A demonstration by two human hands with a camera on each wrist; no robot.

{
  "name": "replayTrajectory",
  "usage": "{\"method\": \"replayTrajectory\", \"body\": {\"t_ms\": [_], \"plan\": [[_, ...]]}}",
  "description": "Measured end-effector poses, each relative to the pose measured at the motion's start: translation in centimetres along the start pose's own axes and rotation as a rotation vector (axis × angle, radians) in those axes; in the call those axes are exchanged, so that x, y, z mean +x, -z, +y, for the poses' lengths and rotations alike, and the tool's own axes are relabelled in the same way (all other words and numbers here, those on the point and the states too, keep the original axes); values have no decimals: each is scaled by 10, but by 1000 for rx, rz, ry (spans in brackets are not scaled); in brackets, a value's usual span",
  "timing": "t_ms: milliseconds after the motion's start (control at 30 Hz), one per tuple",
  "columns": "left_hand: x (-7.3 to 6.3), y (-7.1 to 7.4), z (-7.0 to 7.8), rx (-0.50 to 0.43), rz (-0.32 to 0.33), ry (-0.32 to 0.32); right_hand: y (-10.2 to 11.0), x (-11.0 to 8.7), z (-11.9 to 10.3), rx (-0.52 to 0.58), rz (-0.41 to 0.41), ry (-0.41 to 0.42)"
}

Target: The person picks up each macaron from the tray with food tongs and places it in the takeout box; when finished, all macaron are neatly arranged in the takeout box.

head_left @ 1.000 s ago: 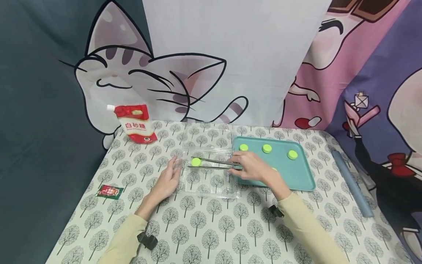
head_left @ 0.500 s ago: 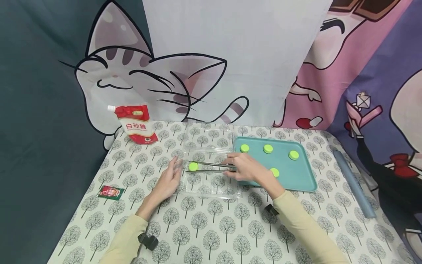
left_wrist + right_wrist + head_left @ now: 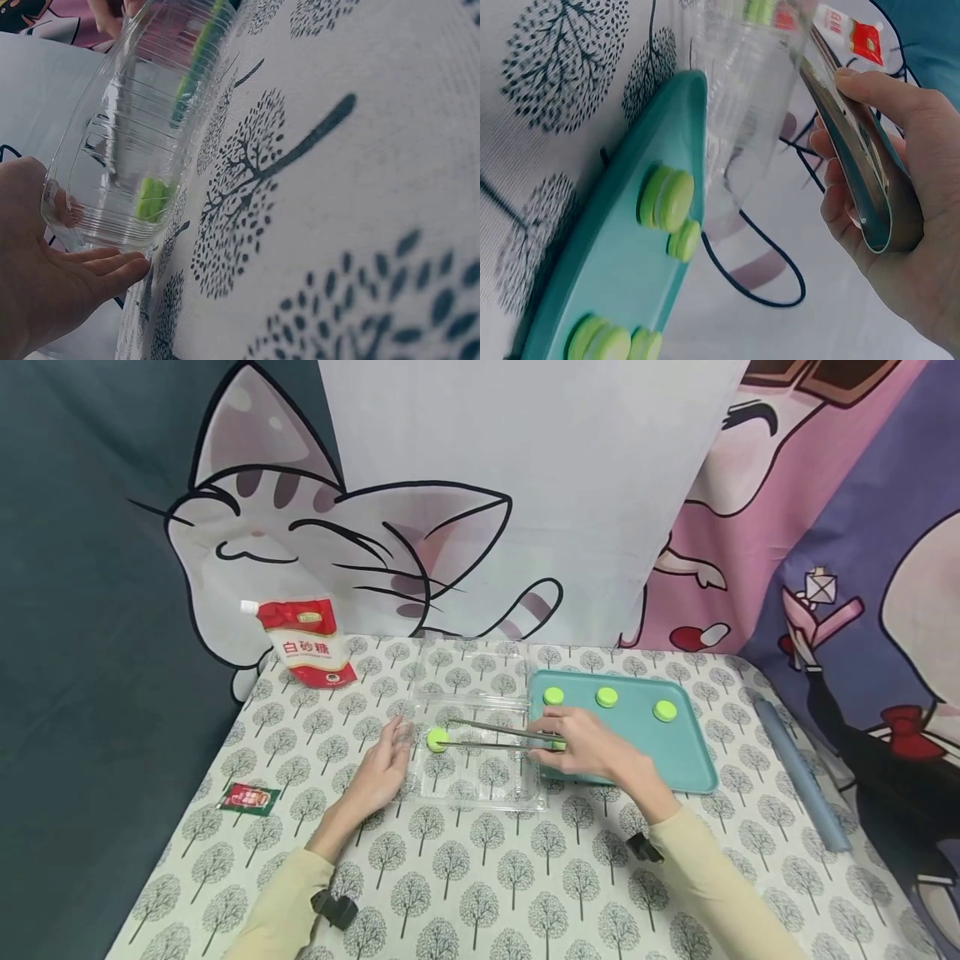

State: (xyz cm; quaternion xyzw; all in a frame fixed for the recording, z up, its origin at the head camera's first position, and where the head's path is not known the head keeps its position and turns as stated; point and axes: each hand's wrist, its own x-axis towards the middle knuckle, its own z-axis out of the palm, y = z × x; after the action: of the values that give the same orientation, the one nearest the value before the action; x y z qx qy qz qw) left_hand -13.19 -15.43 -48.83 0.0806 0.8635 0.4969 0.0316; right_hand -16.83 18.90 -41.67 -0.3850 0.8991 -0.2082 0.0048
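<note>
My right hand (image 3: 581,742) grips metal tongs (image 3: 855,142), which reach leftward over a clear plastic box (image 3: 480,804). Their tips are spread apart, and the lower one overlaps a green macaron (image 3: 437,740) at the box's left side. Through the plastic, the left wrist view shows this macaron (image 3: 152,199) low in the box. My left hand (image 3: 381,770) rests against the box's left wall with its fingers extended. Right of the box lies a teal tray (image 3: 675,760) with several green macarons (image 3: 607,697), one partly covered by my right hand.
The box's clear lid (image 3: 472,662) is folded back behind it. A red and white pouch (image 3: 307,643) stands at the back left, and a small red-green sachet (image 3: 249,797) lies at the left. Along the right table edge lies a grey-blue roll (image 3: 801,777).
The macaron between the tongs has come down to the left side of the box. The tongs have spread, and my right hand has drawn back rightward. My left hand has stayed put.
</note>
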Motion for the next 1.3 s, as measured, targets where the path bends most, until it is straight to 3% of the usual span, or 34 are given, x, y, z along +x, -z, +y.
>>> {"method": "replayTrajectory", "body": {"t_ms": [267, 600, 833, 1000, 1300], "plan": [[0, 0, 0, 6, 4, -3, 18, -35, 10, 4, 132, -27], [-1, 1, 1, 0, 7, 0, 39, -86, 33, -81, 314, -59], [-1, 0, 1, -8, 3, 7, 53, -123, 42, -95, 331, -189], [-2, 0, 0, -1, 3, 20, 56, -145, 49, -160, 349, -206], [-1, 0, 0, 3, 7, 16, 49, -184, 59, -159, 384, -254]]}}
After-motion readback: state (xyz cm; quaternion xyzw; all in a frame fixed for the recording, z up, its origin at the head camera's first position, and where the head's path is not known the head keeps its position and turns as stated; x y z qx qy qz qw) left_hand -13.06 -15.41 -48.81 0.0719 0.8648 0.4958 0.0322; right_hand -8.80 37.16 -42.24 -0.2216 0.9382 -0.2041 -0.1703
